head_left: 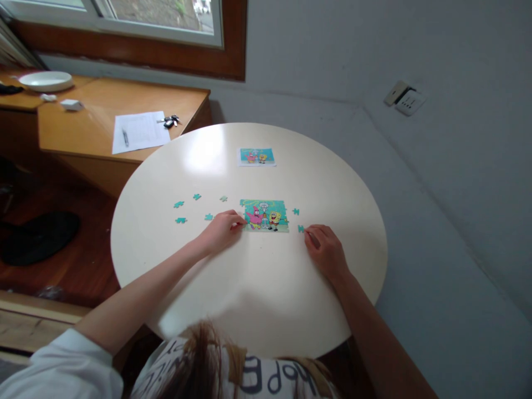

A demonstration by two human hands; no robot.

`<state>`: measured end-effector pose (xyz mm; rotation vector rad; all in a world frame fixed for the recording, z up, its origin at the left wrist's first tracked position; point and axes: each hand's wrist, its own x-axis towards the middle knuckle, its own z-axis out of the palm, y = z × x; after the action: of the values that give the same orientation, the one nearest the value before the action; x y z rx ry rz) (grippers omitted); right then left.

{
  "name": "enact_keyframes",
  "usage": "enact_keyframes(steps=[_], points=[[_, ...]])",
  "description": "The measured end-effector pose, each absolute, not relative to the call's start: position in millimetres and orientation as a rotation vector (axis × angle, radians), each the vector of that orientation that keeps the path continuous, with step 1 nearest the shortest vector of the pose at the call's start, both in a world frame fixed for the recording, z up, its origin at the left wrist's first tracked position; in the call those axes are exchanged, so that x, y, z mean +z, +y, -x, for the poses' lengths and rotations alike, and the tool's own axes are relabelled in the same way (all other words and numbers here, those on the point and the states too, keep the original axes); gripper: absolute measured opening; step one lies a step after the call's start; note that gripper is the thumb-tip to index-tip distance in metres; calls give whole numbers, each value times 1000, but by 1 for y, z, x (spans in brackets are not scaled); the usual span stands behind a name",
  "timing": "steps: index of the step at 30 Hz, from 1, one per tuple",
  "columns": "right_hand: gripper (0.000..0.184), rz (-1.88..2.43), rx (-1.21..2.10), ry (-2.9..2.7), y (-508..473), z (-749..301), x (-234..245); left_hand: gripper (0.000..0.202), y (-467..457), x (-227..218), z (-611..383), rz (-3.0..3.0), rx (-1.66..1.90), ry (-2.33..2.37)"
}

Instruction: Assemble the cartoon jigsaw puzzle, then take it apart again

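Head view: left hand (222, 227) curled shut against puzzle (266, 215), right hand (326, 249) loosely open, touching loose piece (301, 228).

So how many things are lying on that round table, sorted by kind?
Loose teal puzzle pieces: 7
Assembled cartoon puzzle: 1
Small picture card: 1
Total: 9
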<state>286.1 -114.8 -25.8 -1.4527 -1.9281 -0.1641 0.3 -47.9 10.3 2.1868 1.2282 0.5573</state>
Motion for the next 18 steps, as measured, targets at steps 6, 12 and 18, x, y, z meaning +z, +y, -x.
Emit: enact_keyframes(steps=[6, 12, 18], points=[[12, 1455, -177, -1928, -115, -286, -25, 28, -52, 9, -1, -2163, 592, 1255], [13, 1453, -140, -1920, -115, -286, -25, 27, -55, 3, -2, -2175, 647, 1257], [13, 1448, -166, -1937, -115, -286, -25, 28, -57, -1, -1, -2237, 663, 1269]])
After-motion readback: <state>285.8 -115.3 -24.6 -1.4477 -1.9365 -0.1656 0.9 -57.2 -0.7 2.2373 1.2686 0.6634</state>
